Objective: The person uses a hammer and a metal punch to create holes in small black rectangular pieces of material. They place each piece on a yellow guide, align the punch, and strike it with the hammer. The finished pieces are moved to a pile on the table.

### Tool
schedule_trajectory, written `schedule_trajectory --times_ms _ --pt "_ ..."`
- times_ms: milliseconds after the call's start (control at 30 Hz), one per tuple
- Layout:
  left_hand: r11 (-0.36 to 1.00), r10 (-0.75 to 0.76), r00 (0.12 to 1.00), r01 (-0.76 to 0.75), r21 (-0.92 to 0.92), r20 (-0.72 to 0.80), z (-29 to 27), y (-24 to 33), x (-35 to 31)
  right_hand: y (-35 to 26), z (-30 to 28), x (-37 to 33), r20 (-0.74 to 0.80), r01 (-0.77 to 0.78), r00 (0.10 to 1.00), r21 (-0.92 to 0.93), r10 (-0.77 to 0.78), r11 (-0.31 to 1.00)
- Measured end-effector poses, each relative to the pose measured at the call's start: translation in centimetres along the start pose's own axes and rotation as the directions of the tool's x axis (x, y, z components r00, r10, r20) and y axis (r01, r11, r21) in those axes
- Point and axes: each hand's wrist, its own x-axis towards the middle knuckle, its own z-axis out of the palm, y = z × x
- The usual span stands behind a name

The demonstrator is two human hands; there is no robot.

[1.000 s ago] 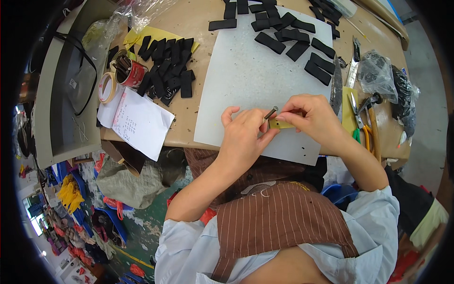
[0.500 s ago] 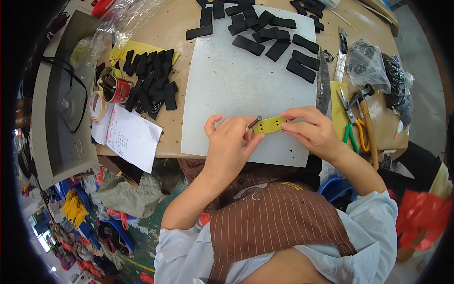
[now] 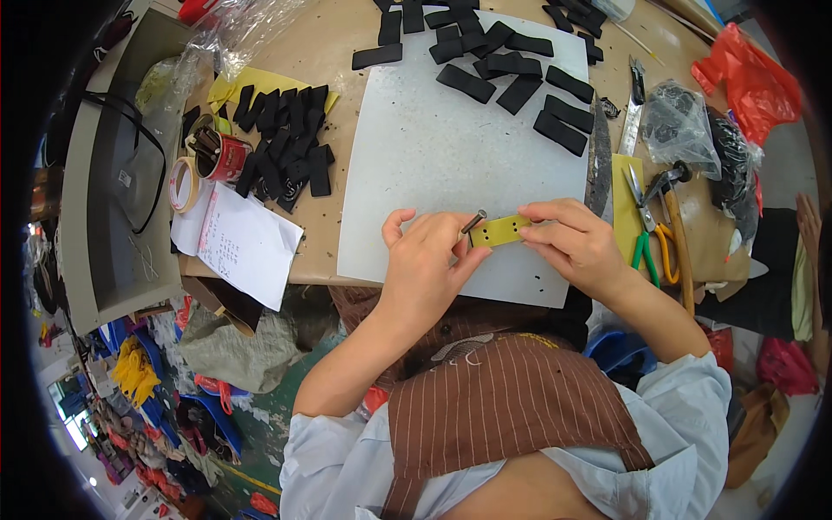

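Note:
A small yellow strip (image 3: 503, 230) with punched holes is held level over the white board (image 3: 416, 156). My left hand (image 3: 426, 264) is closed on the strip's left end. A short dark metal rod, like a hole punch (image 3: 473, 222), sticks up at a slant from the same hand's fingers. My right hand (image 3: 582, 247) pinches the right end between thumb and fingers. Several black fabric loops (image 3: 466, 83) are scattered on the far part of the board. More black pieces (image 3: 286, 143) lie heaped at the left on yellow sheets.
Left: a red tin (image 3: 230, 158) of metal rods, a tape roll (image 3: 184, 185) and a notepad (image 3: 247, 243). Right: a utility knife (image 3: 635, 104), green-and-orange-handled scissors (image 3: 644, 217), a wooden-handled hammer (image 3: 679, 225) and clear plastic bags (image 3: 680, 126). A red plastic bag (image 3: 750, 78) is at the far right.
The red plastic bag has gone from the lower right up to the table's far right side. The view has shifted slightly. My hands keep the same hold on the strip.

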Motion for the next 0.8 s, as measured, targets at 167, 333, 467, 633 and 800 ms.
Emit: schedule_trajectory --times_ms 167,333,467,633,800 --pt "0.999 0.04 0.999 -0.04 -0.013 0.021 0.0 -0.3 -0.1 -0.1 -0.5 0.8 0.018 0.037 0.999 -0.056 -0.036 0.998" --pt "0.935 -0.067 0.989 0.016 -0.353 -0.132 -1.5 0.1 1.4 -0.1 -0.5 0.9 0.026 0.037 0.999 -0.078 -0.036 0.996" --pt "0.844 -0.068 0.997 0.039 -0.535 -0.035 -1.2 1.9 3.2 -0.2 -0.7 0.9 0.019 0.057 0.998 -0.115 -0.056 0.992" --pt "0.876 -0.005 0.998 0.032 -0.481 0.056 1.6 1.3 3.2 -0.2 -0.6 0.4 0.019 0.053 0.998 -0.136 -0.051 0.989" --pt "0.882 -0.065 0.998 0.067 -0.467 0.021 2.0 1.3 2.8 0.2 -5.0 -1.8 -0.182 -0.206 0.971 -0.3 0.156 0.931"
